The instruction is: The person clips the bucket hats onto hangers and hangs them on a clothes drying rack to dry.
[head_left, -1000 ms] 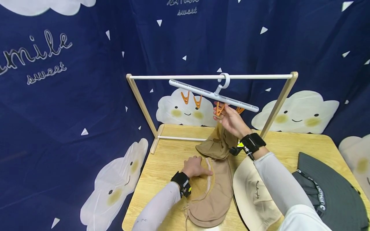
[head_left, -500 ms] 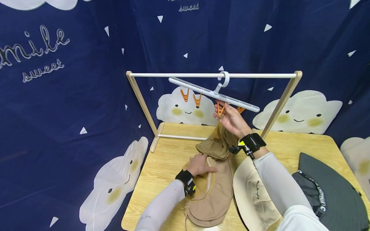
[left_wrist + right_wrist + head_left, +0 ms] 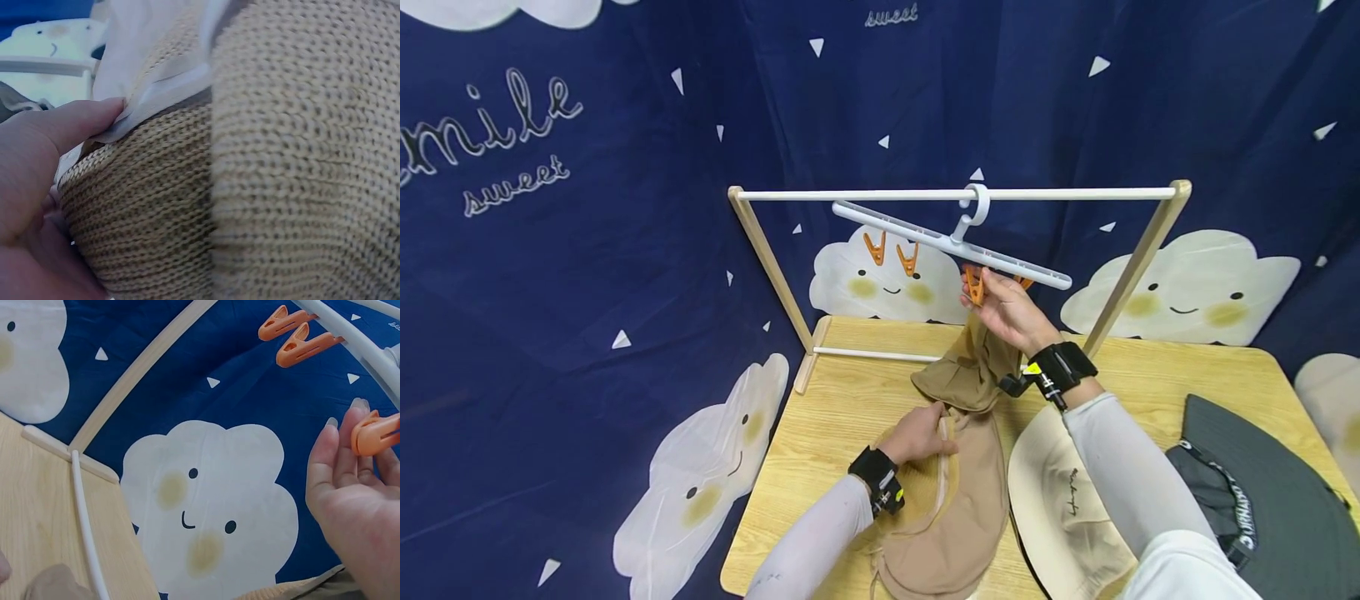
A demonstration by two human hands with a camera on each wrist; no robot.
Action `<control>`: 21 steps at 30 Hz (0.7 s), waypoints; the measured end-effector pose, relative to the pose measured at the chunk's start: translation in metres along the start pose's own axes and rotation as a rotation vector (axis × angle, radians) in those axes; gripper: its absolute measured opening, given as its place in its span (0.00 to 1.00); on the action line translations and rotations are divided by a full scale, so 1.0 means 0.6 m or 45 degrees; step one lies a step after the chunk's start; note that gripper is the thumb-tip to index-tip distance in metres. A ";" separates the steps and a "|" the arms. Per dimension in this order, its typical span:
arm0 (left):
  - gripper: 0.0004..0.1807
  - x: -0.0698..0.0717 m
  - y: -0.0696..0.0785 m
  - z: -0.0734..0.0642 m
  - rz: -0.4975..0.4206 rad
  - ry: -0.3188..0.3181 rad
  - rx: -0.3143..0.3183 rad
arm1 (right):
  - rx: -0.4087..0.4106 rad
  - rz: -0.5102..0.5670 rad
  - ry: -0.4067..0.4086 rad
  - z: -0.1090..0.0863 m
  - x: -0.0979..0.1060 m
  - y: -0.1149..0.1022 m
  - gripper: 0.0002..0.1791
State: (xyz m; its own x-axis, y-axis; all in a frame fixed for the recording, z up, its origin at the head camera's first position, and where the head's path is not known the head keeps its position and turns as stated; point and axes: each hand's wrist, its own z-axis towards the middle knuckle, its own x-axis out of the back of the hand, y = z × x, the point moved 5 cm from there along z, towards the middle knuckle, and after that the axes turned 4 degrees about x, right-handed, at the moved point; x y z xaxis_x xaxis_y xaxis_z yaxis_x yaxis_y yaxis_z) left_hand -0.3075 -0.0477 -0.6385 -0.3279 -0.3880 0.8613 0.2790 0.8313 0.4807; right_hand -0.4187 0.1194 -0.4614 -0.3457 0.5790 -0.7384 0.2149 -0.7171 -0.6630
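My left hand (image 3: pixel 917 435) pinches the edge of a tan sun hat (image 3: pixel 966 517), which has a woven crown (image 3: pixel 300 150) and a pale inner band (image 3: pixel 169 87). The thumb lies over that band in the left wrist view. Higher up, my right hand (image 3: pixel 1011 315) grips an orange clip (image 3: pixel 974 286) under a white hanger (image 3: pixel 925 237), which hooks over a rack's bar and tilts down to the right. An olive-brown hat (image 3: pixel 973 375) hangs below the right hand; where it is fastened is hidden. Two more orange clips (image 3: pixel 907 258) dangle on the left side of the hanger.
The wood-and-white rack (image 3: pixel 767 258) stands at the back of the table (image 3: pixel 842 400). A cream bucket hat (image 3: pixel 1060 500) lies to the right of the tan hat, partly under my right arm. A dark grey hat (image 3: pixel 1277 500) lies farther right. A blue printed curtain (image 3: pixel 625 250) hangs behind.
My left hand has slid a little right over the tan hat's edge and now pinches it. The clip in my right hand has turned slightly; the hanger stays on the bar.
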 end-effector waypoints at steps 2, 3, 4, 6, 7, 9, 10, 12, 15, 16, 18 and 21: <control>0.22 0.007 0.005 -0.009 -0.048 -0.009 -0.017 | 0.003 -0.036 0.030 -0.002 0.001 -0.004 0.17; 0.21 0.012 0.008 -0.014 -0.070 -0.007 -0.030 | 0.004 -0.048 0.036 -0.002 0.001 -0.006 0.16; 0.19 0.017 0.010 -0.020 -0.090 0.001 -0.045 | 0.004 -0.056 0.038 -0.003 0.001 -0.009 0.16; 0.17 0.029 0.014 -0.031 -0.113 0.014 -0.073 | 0.007 -0.073 0.048 -0.006 0.001 -0.013 0.15; 0.17 0.036 0.016 -0.037 -0.109 0.028 -0.088 | 0.007 -0.071 0.056 -0.006 0.001 -0.014 0.15; 0.16 0.048 0.018 -0.047 -0.090 0.054 -0.116 | 0.001 -0.070 0.069 -0.008 0.000 -0.015 0.15; 0.16 0.053 0.019 -0.051 -0.074 0.064 -0.131 | 0.001 -0.064 0.075 -0.008 -0.001 -0.015 0.15; 0.16 0.061 0.023 -0.059 -0.039 0.088 -0.183 | 0.005 -0.044 0.086 -0.009 -0.002 -0.016 0.14; 0.17 0.070 0.030 -0.068 -0.011 0.094 -0.255 | 0.010 0.012 0.095 -0.010 -0.002 -0.016 0.13; 0.17 0.073 0.032 -0.071 -0.005 0.090 -0.273 | 0.013 0.028 0.097 -0.010 -0.002 -0.016 0.13; 0.18 0.077 0.035 -0.077 0.004 0.065 -0.293 | 0.015 0.045 0.099 -0.011 -0.002 -0.015 0.13; 0.17 0.084 0.041 -0.086 0.024 -0.006 -0.306 | 0.015 0.040 0.095 -0.011 -0.003 -0.014 0.13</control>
State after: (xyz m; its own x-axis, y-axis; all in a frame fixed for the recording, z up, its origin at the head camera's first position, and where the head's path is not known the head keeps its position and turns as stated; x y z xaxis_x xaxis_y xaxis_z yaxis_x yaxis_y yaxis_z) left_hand -0.2703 -0.0670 -0.5748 -0.3246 -0.3711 0.8700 0.4915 0.7197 0.4904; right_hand -0.4139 0.1271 -0.4554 -0.2702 0.5832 -0.7661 0.2134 -0.7396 -0.6383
